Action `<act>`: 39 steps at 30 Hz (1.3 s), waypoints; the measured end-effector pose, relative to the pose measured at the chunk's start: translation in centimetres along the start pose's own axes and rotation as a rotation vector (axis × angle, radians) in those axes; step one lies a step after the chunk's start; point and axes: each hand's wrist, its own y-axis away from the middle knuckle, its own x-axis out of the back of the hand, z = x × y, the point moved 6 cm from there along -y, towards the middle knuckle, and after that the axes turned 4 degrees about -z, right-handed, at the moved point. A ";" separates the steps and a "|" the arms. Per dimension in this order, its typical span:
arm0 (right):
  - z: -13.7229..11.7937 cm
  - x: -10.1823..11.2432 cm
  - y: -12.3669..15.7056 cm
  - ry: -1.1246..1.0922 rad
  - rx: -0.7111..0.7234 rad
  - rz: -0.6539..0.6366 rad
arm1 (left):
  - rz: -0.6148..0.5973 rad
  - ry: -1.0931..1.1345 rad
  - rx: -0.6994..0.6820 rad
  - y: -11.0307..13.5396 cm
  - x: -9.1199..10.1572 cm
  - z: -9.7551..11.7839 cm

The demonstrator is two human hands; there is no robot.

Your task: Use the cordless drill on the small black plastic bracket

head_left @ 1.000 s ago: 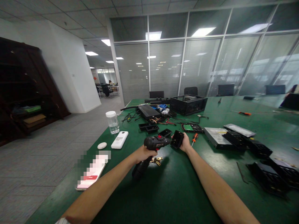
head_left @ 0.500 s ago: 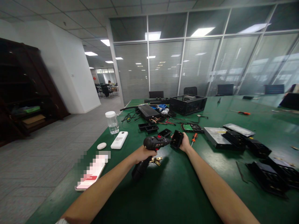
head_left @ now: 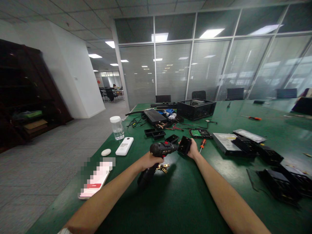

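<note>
My left hand (head_left: 147, 161) is wrapped round the grip of a black cordless screwdriver (head_left: 159, 150), whose nose points right. Its tip meets a small black rectangular part (head_left: 184, 145) that my right hand (head_left: 194, 149) holds upright just above the green table (head_left: 185, 201). A few small brass pieces (head_left: 163, 168) lie on the table under the tool. An orange-handled screwdriver (head_left: 202, 143) lies just right of my right hand.
A phone (head_left: 95, 182), a white remote (head_left: 124, 146), a white oval pebble-like thing (head_left: 106, 152) and a clear jar (head_left: 117, 127) sit at the left. Black trays (head_left: 280, 187), drives (head_left: 226, 143), cables and an open black case (head_left: 196, 109) spread across the back and right.
</note>
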 end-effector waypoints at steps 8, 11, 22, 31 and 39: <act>0.2 0.3 -0.1 -0.010 -0.018 0.014 | 0.003 -0.013 -0.017 0.1 0.1 0.2; 0.2 0.3 -0.2 -0.006 -0.023 0.009 | -0.004 -0.021 -0.028 0.0 0.1 0.2; 0.2 0.3 -0.2 -0.006 -0.022 0.007 | -0.014 -0.040 -0.033 -0.2 0.2 0.0; 0.1 0.1 -0.1 -0.006 -0.003 0.004 | 0.017 -0.004 -0.003 0.0 0.1 -0.1; 0.1 0.1 0.0 0.002 -0.004 0.006 | 0.015 0.015 -0.014 -0.1 0.2 -0.2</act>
